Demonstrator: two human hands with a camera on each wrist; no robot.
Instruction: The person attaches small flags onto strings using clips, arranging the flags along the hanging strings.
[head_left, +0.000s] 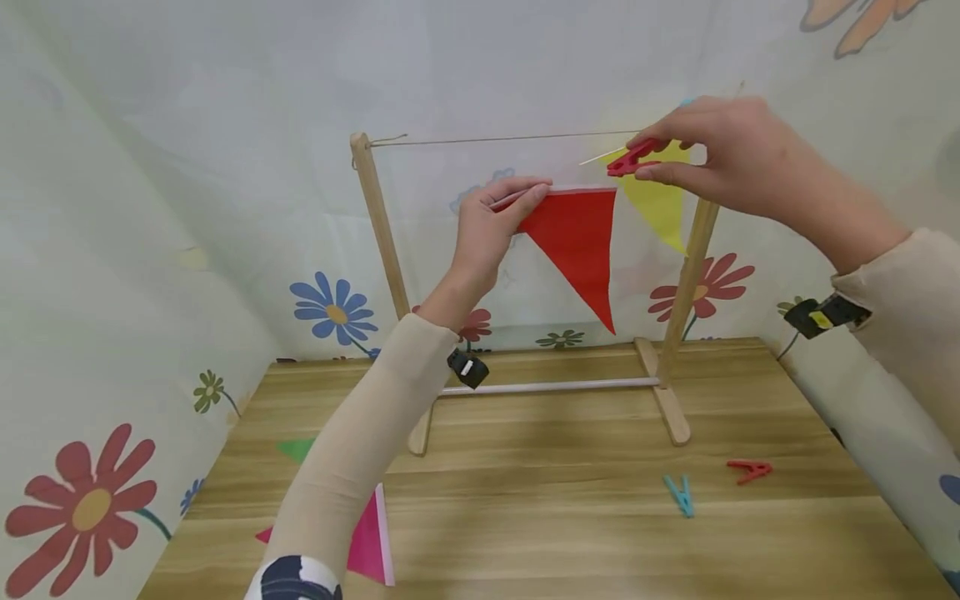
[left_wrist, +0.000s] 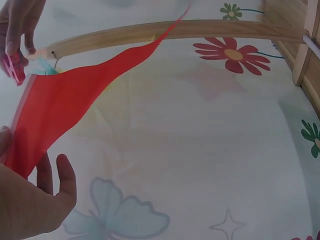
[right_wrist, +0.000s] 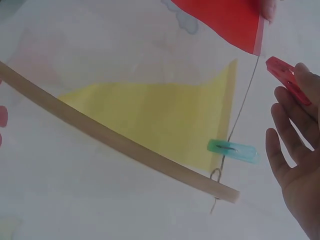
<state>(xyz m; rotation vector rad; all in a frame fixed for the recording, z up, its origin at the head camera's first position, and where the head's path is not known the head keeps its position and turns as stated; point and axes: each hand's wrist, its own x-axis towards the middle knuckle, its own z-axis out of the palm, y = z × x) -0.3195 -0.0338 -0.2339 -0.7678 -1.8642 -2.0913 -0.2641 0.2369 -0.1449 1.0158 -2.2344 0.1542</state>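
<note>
My left hand [head_left: 487, 229] pinches the white-edged top of a red triangular pennant [head_left: 585, 242] near its left end, and the pennant's point hangs down. Between thumb and fingers, my right hand [head_left: 738, 158] holds a red clothespin [head_left: 632, 158]. That clothespin is just above the pennant's right top corner, apart from it, its tips facing left. Behind them runs a thin string [head_left: 510, 138] between two wooden posts. On the string near the right post hangs a yellow pennant [right_wrist: 150, 115], held by a blue-green clothespin [right_wrist: 232, 150].
The wooden stand's left post [head_left: 384, 229] and lower white rod [head_left: 555, 387] rise from the wood-grain table [head_left: 525, 517]. A blue clothespin [head_left: 681, 497] and another red clothespin [head_left: 750, 471] lie at right. Pink [head_left: 371, 542] and green [head_left: 295, 449] pennants lie partly under my left arm.
</note>
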